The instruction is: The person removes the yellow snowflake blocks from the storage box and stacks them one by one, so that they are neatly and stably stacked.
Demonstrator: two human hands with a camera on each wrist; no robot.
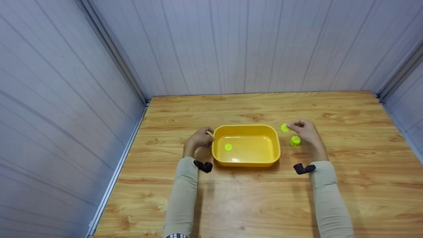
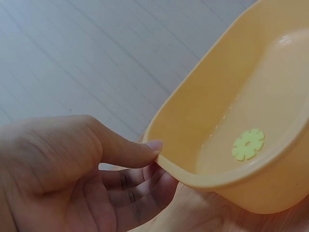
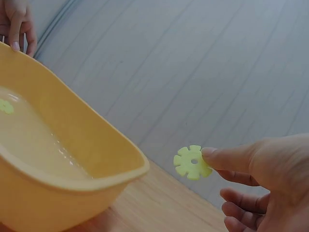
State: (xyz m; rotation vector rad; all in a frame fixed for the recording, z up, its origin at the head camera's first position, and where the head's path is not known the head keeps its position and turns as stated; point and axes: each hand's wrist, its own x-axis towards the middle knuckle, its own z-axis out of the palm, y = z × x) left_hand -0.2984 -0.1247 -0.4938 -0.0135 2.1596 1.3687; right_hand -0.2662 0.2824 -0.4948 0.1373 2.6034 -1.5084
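Observation:
My left hand [image 1: 201, 137] pinches the left rim of a yellow plastic basin [image 2: 193, 181], thumb over the edge and fingers curled beneath it. On the basin's floor, toward the left, lies a yellow-green notched disc [image 2: 248, 144] shaped like a flower. Between thumb and forefinger, my right hand [image 1: 305, 131] holds a similar notched disc [image 3: 189, 162] by its edge, to the right of the basin and raised above the table. A small stack of these discs [image 1: 295, 140] stands on the table just below the right hand in the head view.
The basin stands on a wood-grain table [image 1: 254, 198]. Pale panelled walls [image 1: 205, 46] rise behind the table and along both sides. Dark bands [image 1: 203, 166] sit at both sleeve cuffs.

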